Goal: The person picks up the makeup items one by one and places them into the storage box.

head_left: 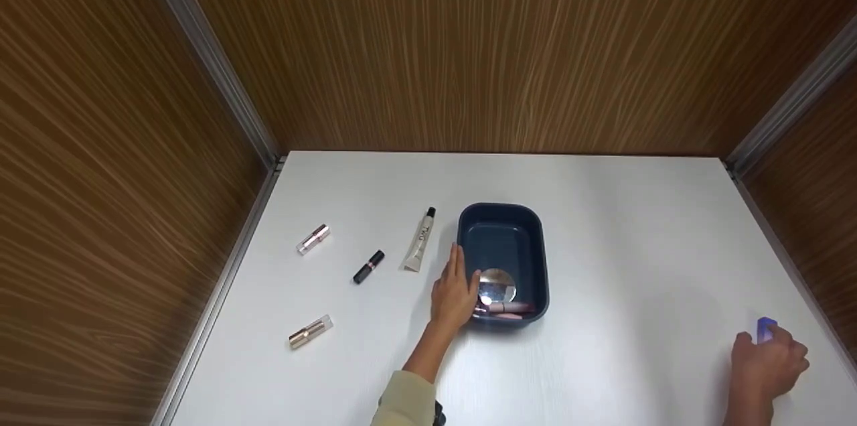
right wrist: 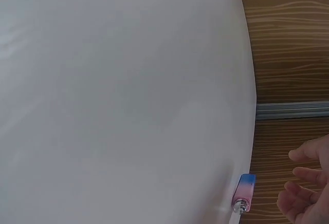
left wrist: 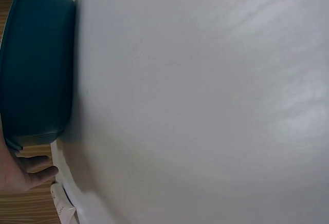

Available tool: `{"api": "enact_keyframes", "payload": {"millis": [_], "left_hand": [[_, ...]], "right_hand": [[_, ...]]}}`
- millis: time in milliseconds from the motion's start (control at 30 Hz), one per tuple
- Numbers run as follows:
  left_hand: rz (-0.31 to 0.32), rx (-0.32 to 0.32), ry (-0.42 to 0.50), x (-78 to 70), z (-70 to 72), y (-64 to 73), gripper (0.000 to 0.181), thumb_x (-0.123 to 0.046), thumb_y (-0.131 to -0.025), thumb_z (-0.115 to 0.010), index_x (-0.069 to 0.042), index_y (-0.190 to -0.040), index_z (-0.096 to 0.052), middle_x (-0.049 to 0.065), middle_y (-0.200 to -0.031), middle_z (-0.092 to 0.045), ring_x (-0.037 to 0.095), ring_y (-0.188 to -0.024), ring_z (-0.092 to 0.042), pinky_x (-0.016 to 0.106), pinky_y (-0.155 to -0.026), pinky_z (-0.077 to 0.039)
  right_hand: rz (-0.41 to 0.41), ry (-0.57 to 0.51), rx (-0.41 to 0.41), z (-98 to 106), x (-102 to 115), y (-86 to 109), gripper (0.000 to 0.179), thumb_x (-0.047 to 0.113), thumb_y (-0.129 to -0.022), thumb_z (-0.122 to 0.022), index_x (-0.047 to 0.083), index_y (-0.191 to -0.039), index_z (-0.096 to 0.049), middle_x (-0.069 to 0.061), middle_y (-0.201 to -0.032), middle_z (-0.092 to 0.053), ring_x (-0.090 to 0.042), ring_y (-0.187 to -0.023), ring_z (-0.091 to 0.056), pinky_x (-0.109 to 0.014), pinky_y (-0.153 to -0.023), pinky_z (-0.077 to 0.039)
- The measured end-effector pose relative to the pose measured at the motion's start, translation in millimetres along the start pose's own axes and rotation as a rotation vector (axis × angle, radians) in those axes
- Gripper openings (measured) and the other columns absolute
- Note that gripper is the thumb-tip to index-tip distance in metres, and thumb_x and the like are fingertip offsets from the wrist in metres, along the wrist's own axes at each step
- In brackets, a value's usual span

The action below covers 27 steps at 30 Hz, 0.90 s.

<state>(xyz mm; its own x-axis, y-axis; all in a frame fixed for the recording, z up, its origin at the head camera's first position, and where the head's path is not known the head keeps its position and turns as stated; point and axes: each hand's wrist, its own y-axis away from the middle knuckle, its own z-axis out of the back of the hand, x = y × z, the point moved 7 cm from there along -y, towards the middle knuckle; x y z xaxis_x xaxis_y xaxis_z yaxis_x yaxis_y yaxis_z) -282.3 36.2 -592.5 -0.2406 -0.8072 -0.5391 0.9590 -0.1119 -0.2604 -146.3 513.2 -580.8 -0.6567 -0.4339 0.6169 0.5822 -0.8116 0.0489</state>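
A dark blue rectangular bin (head_left: 499,245) stands near the middle of the white table. My left hand (head_left: 456,292) rests along its left side, fingers straight outside and thumb at the rim. Inside the bin's near end lie a round shiny mirror-like disc (head_left: 497,284) and pink cosmetic tubes (head_left: 510,307), partly overlapping. At the far right, my right hand (head_left: 768,360) is beside a small blue-and-pink bottle (right wrist: 243,190) with a clear end. In the right wrist view its fingers (right wrist: 306,175) are spread and loosely bent, apart from the bottle.
Left of the bin lie a white squeeze tube (head_left: 418,242) with a black cap, a black lipstick (head_left: 369,266), and two gold-and-clear lipsticks, one farther back (head_left: 313,239) and one nearer (head_left: 310,331). Wood-grain panels (head_left: 469,44) enclose the table at back and sides.
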Motion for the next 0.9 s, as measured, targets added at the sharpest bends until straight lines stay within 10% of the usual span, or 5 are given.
{"api": "enact_keyframes", "payload": {"millis": [900], "left_hand": [[-0.006, -0.009, -0.007, 0.8, -2.1, -0.4, 0.059, -0.034, -0.097, -0.043, 0.003, -0.141, -0.03, 0.013, -0.148, -0.025, 0.026, -0.121, -0.043, 0.043, -0.086, -0.043]], "right_hand": [[-0.175, 0.198, 0.189, -20.6, -27.2, -4.0, 0.063, 0.02, -0.091, -0.046, -0.015, -0.135, -0.017, -0.038, -0.128, -0.026, -0.05, -0.119, -0.027, -0.053, -0.095, -0.03]]}}
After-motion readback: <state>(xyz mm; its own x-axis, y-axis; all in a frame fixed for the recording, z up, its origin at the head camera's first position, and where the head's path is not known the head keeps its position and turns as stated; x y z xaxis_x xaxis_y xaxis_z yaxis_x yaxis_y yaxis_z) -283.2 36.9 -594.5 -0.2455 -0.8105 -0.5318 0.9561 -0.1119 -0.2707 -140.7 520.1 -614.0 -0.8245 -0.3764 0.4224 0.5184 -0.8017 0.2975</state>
